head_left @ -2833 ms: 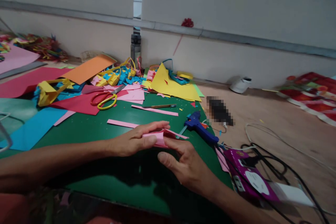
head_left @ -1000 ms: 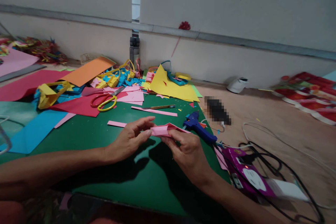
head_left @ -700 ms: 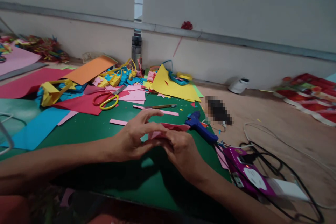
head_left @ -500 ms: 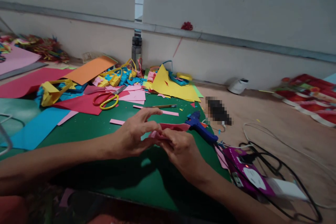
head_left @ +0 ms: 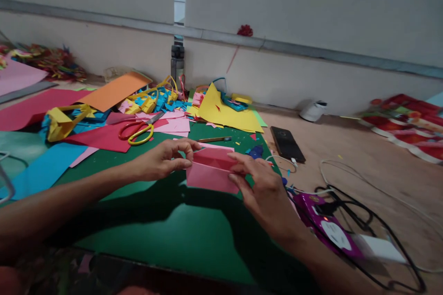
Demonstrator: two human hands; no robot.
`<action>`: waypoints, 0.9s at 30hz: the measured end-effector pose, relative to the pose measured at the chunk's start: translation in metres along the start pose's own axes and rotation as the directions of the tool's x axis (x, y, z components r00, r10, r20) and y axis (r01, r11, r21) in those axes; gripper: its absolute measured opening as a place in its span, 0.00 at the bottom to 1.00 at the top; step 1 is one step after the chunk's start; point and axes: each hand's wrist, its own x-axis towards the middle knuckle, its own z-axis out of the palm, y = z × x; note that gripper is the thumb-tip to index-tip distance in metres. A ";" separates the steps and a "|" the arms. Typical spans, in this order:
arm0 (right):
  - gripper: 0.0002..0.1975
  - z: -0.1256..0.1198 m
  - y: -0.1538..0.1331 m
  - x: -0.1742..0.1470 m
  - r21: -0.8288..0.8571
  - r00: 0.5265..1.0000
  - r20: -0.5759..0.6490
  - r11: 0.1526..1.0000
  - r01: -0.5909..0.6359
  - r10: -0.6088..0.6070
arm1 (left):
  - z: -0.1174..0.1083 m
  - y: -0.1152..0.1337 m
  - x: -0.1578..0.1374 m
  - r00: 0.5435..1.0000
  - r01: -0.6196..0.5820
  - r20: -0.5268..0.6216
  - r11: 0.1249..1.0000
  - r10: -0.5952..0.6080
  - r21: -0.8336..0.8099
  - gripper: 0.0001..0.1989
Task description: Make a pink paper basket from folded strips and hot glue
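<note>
Above the green tabletop point(head_left: 148, 235) I hold a pink folded paper box point(head_left: 212, 179), its upper side open and its inside a deeper pink. My left hand point(head_left: 168, 160) pinches the box's left edge between thumb and fingers. At the opposite end, my right hand point(head_left: 265, 186) grips the right edge, thumb on the front wall and fingers over the rear. Just behind the right hand lies a blue glue gun point(head_left: 256, 151), mostly hidden by it. A brush-like stick point(head_left: 214, 139) rests beyond the box.
Scissors point(head_left: 141, 131) with red and yellow handles lie on coloured paper at the left. A yellow sheet point(head_left: 224, 113) and several small paper baskets stand behind. To the right are a phone point(head_left: 287, 143), a purple power strip point(head_left: 321, 221) and loose cables.
Both hands have moved apart, and the pink paper between them now shows as an open box. My right hand has shifted right, covering much of the glue gun.
</note>
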 end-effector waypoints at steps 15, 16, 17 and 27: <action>0.08 0.020 -0.016 0.002 -0.101 0.971 -0.027 0.967 0.234 -0.238 | 0.044 0.030 -0.007 0.995 0.002 -0.097 0.999 0.002 0.045 0.06; 0.07 0.021 -0.017 0.003 -0.092 0.966 -0.049 0.964 0.248 -0.253 | 0.045 0.027 -0.007 0.994 0.005 -0.109 1.000 -0.002 0.029 0.07; 0.07 0.022 -0.018 0.003 -0.075 0.960 -0.077 0.962 0.263 -0.268 | 0.046 0.025 -0.006 0.994 0.002 -0.109 1.000 -0.002 0.002 0.07; 0.10 -0.004 -0.011 0.007 0.073 0.909 -0.381 0.975 0.210 -0.167 | 0.024 0.014 -0.003 0.970 0.126 -0.203 0.991 -0.134 -0.055 0.08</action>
